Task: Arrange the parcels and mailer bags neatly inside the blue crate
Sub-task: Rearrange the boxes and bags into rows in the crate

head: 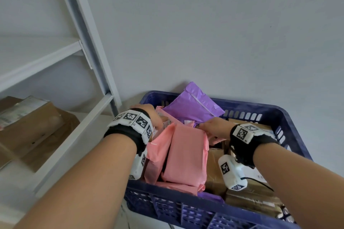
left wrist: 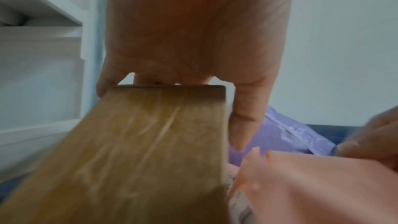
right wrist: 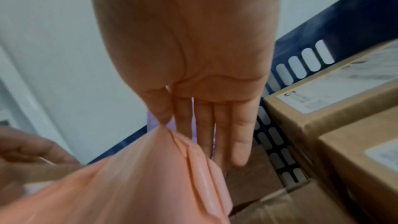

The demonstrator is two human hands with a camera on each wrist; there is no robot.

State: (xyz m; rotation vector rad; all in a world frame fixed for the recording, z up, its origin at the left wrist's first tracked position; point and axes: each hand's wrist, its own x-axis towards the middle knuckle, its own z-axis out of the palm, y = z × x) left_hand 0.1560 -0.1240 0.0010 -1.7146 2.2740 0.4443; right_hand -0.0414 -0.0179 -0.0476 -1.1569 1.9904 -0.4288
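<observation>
The blue crate (head: 251, 107) holds pink mailer bags, a purple mailer bag (head: 193, 104) leaning on its far wall, and brown cardboard parcels (head: 247, 197) on the right. My left hand (left wrist: 172, 81) is at the crate's far left corner and grips a flat brown parcel (left wrist: 140, 159), fingers over its far edge and thumb along its side. My right hand (right wrist: 185, 125) is in the middle of the crate. It pinches the top of an upright pink mailer bag (right wrist: 129, 185) between thumb and straight fingers. In the head view the brown parcel is mostly hidden behind my left wrist.
A white metal shelf unit (head: 61, 55) stands left of the crate, with brown parcels (head: 33, 122) on its lower shelf. A plain white wall is close behind the crate. Stacked labelled boxes (right wrist: 333, 108) fill the crate's right side.
</observation>
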